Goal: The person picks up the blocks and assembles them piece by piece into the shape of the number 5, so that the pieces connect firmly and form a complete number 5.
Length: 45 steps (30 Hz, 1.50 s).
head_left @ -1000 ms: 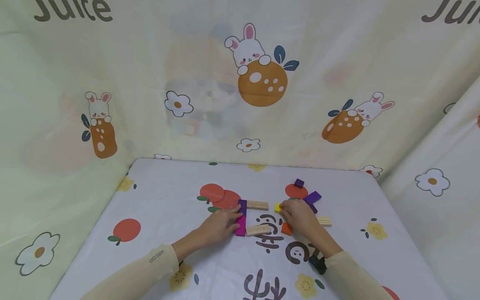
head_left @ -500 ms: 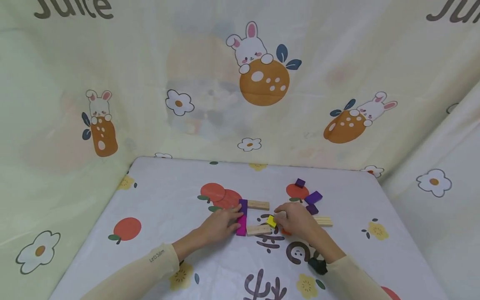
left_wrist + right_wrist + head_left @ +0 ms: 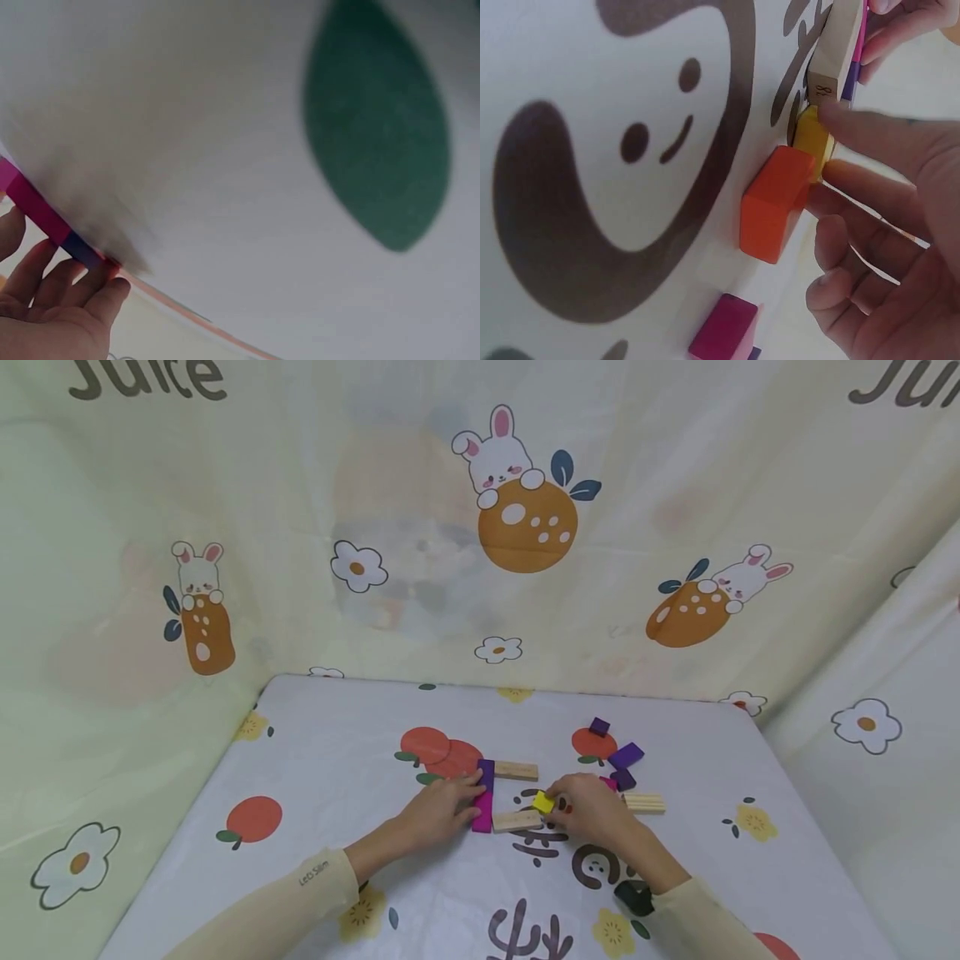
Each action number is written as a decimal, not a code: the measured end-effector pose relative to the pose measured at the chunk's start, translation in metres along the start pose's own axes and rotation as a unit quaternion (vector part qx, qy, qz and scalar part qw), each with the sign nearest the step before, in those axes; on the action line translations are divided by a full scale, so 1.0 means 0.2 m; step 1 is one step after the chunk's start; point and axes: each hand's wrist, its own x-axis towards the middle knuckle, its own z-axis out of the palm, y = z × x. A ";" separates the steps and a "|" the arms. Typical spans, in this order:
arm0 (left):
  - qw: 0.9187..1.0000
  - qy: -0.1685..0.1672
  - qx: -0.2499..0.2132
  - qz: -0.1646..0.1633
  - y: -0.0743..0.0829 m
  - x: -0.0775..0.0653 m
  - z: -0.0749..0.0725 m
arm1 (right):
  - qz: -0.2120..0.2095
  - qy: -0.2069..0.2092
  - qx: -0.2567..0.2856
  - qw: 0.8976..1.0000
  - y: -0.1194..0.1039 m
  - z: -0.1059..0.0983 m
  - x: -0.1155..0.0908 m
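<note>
My left hand [image 3: 438, 810] rests its fingertips along the left side of a purple block [image 3: 486, 774] and a magenta block [image 3: 482, 812], which lie end to end; the left wrist view shows those fingers touching the magenta block [image 3: 41, 214]. My right hand [image 3: 596, 810] pinches a small yellow block [image 3: 543, 802] between thumb and index finger, beside the end of the nearer wooden block [image 3: 517, 821]. In the right wrist view an orange block [image 3: 776, 202] stands right by the yellow block [image 3: 811, 139]; the hand hides it in the head view.
A second wooden block [image 3: 516, 770] extends from the purple one. Right of my right hand lie another magenta block [image 3: 608, 783], several purple blocks [image 3: 626, 755] and pale wooden sticks [image 3: 645, 802]. A black object [image 3: 634, 897] is at my right wrist.
My right hand has brought the yellow block nearer and slightly left, to the nearer wooden block's end. The orange block has gone out of sight behind that hand. My left hand stays put.
</note>
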 end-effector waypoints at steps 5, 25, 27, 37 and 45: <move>1.000 0.001 0.001 -0.003 0.01 0.00 0.00 | -0.002 0.008 0.007 1.000 0.01 0.00 0.02; 1.000 -0.003 0.004 -0.012 0.02 0.00 -0.01 | 0.015 0.044 0.019 0.999 0.09 -0.01 0.14; 1.000 -0.005 0.004 -0.014 0.02 0.00 -0.01 | 0.014 0.044 0.021 0.999 0.09 -0.01 0.15; 1.000 -0.003 0.005 -0.008 0.02 0.00 -0.01 | 0.013 0.050 0.023 0.998 0.08 0.00 0.18; 1.000 -0.005 -0.002 -0.011 0.02 0.00 -0.01 | 0.026 0.048 0.037 0.998 0.07 0.02 0.18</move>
